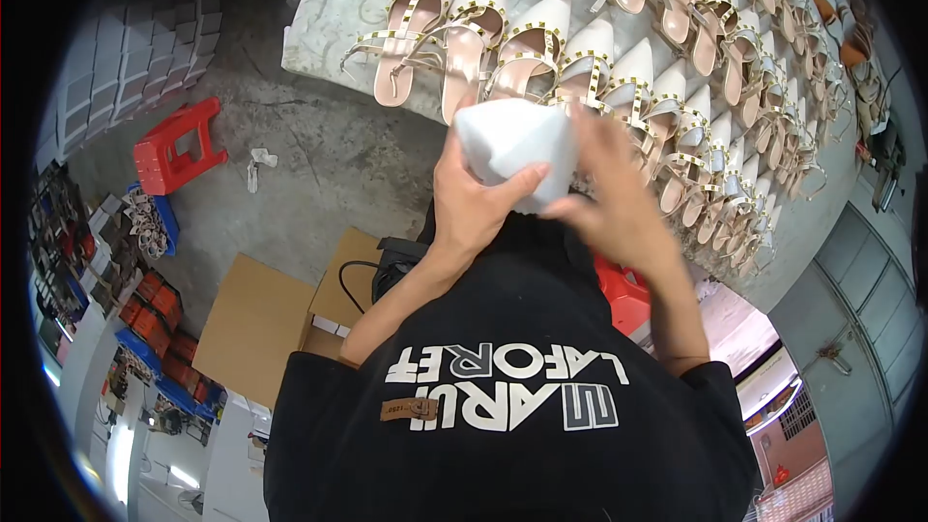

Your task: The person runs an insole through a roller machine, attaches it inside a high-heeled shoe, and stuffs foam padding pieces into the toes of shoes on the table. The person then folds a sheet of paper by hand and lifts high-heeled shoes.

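Observation:
A folded white sheet, thin foam or paper by its look, is held up in front of my chest at the near edge of the shoe table. My left hand is closed on its left side, the thumb lying across the front. Beside the sheet's right edge is my right hand, smeared by motion. Its thumb and fingers look apart, and I cannot tell whether they touch the sheet. Just beyond both hands stand rows of cream pointed shoes with studded straps.
The shoes stand on a grey table. On the floor at left are a red stool and a white scrap. An open cardboard box is by my left arm. Another red stool shows behind my right arm. White boxes are stacked far left.

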A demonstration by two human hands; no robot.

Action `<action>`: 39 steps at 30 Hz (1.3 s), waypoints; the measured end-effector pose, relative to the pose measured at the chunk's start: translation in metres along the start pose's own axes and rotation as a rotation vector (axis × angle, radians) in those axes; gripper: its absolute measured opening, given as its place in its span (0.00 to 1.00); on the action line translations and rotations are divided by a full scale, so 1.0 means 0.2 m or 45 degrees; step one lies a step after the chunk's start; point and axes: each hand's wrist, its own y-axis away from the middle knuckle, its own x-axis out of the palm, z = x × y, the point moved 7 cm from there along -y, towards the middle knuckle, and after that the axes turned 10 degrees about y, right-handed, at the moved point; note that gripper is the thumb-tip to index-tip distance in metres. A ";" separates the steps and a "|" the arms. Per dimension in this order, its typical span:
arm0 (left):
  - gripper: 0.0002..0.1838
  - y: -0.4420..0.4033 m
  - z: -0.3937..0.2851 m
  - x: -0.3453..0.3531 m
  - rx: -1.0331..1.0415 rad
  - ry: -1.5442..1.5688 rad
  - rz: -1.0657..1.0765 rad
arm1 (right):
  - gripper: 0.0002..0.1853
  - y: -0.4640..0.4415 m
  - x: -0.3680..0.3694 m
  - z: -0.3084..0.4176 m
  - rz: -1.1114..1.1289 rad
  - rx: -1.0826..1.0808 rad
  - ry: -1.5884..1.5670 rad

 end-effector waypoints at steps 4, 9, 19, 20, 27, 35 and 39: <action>0.58 -0.06 -0.06 0.07 0.026 0.477 0.286 | 0.45 0.07 0.12 0.00 -0.219 -0.089 0.047; 0.51 -0.13 -0.04 0.14 0.180 -0.227 0.397 | 0.33 0.03 -0.17 -0.13 -0.432 -0.216 0.332; 0.41 -0.39 0.15 0.04 -0.115 0.488 0.641 | 0.09 -0.70 0.18 -0.45 -0.368 -0.328 0.442; 0.42 -0.39 0.18 0.04 -0.104 0.429 0.621 | 0.10 -0.71 0.19 -0.46 -0.428 -0.174 0.738; 0.40 -0.39 0.27 0.02 -0.070 0.169 0.584 | 0.18 -0.81 0.17 -0.38 -0.709 -0.244 1.078; 0.39 -0.18 0.07 0.04 0.043 -0.303 0.570 | 0.27 -0.74 0.08 -0.40 -0.445 -0.192 0.885; 0.46 0.04 -0.07 -0.13 0.192 0.096 -0.025 | 0.42 -0.23 -0.07 0.05 -0.260 -0.350 0.310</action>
